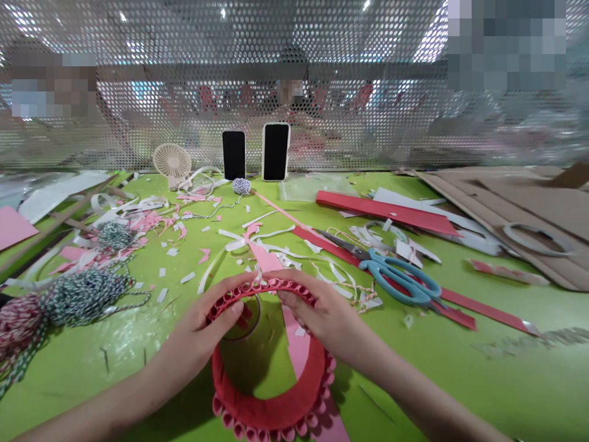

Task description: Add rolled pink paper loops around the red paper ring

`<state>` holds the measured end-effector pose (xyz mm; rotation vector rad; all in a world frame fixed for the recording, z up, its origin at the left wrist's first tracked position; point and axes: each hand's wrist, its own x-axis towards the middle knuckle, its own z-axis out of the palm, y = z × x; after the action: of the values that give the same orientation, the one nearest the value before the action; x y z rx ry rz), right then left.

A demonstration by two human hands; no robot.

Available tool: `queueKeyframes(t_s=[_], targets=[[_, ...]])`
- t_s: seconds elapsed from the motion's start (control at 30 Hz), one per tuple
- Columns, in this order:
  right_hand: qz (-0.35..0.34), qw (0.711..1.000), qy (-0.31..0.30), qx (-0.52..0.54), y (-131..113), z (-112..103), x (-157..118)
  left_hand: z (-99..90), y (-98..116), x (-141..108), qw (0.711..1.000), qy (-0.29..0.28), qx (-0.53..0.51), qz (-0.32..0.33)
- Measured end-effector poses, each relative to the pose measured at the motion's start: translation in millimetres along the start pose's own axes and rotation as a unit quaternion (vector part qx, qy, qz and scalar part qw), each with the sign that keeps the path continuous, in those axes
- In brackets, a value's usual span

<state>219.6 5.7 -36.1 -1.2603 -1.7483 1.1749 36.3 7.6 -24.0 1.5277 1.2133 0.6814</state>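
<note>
Between my hands is a red ring point(267, 412) edged with small pink and red paper loops, tilted above the green table. My left hand point(212, 319) grips its upper left rim, thumb on the inside. On the upper right rim my right hand point(317, 302) is closed, fingers curled over the edge. A pink paper strip point(293, 341) lies under the ring and shows through its opening. Seen through the ring near my left thumb is part of a dark round outline, which I cannot make out.
Blue-handled scissors point(400, 279) lie right of the ring, by red strips point(389, 212) and flat cardboard point(510, 215). Yarn bundles point(87, 298) and paper scraps cover the left. Two phones point(276, 152) and a small fan point(172, 161) stand before a perforated metal screen point(184, 123).
</note>
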Motion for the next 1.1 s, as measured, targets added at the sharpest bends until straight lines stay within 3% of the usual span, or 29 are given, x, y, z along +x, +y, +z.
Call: queueKeyframes(t_s=[0.27, 0.37, 0.57, 0.77, 1.0, 1.1], targets=[[0.039, 0.999, 0.015, -0.005, 2, -5, -1, 3.1, -2, -3, 0.996, 0.078, -0.043, -0.016], [0.043, 0.999, 0.008, 0.02, 1, -8, -1, 1.3, -1, -2, 0.997, 0.055, -0.057, -0.025], [-0.017, 1.0, -0.004, 0.013, -4, -6, 0, 0.6, 10, -1, 0.999, 0.034, -0.032, -0.028], [0.005, 1.0, -0.028, 0.013, -5, -6, 0, 3.4, 10, -5, 0.992, -0.002, -0.036, -0.121], [0.034, 0.999, 0.026, -0.022, 2, -8, -4, 3.8, 7, -4, 0.992, 0.094, -0.038, -0.078], [0.049, 0.998, 0.039, -0.012, 4, -8, -2, 2.0, 4, -2, 0.996, 0.076, -0.023, -0.029]])
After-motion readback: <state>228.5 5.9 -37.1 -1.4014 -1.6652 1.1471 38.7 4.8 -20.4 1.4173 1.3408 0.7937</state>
